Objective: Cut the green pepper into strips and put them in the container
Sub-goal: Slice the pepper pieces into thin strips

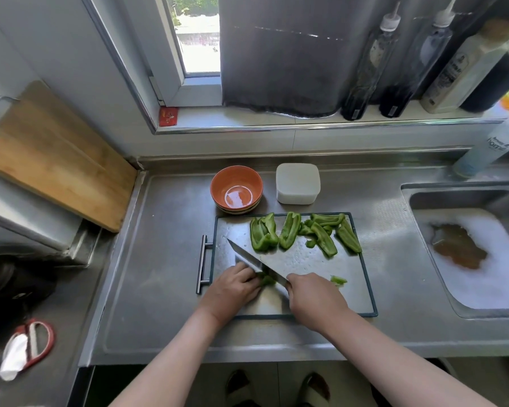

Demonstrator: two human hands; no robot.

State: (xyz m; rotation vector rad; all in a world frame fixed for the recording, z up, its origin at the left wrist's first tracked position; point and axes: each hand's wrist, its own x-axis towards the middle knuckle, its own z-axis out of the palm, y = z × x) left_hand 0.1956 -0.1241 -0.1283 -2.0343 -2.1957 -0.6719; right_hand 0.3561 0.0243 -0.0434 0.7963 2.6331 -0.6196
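Observation:
On the steel cutting board [353,292] my left hand [232,289] holds down a small green pepper piece [267,279] with curled fingers. My right hand [315,298] grips the handle of a knife [256,264], whose blade lies across that piece and points to the far left. A cut bit of pepper [338,279] lies just right of my right hand. Several larger pepper pieces [290,234] lie along the board's far edge. A white square container [297,183] stands behind the board.
An orange bowl [236,189] sits left of the white container. The sink [470,254] at right holds foamy water. A wooden board [53,154] leans at the left wall. Bottles [373,63] line the windowsill. Red-handled scissors [30,345] lie at lower left.

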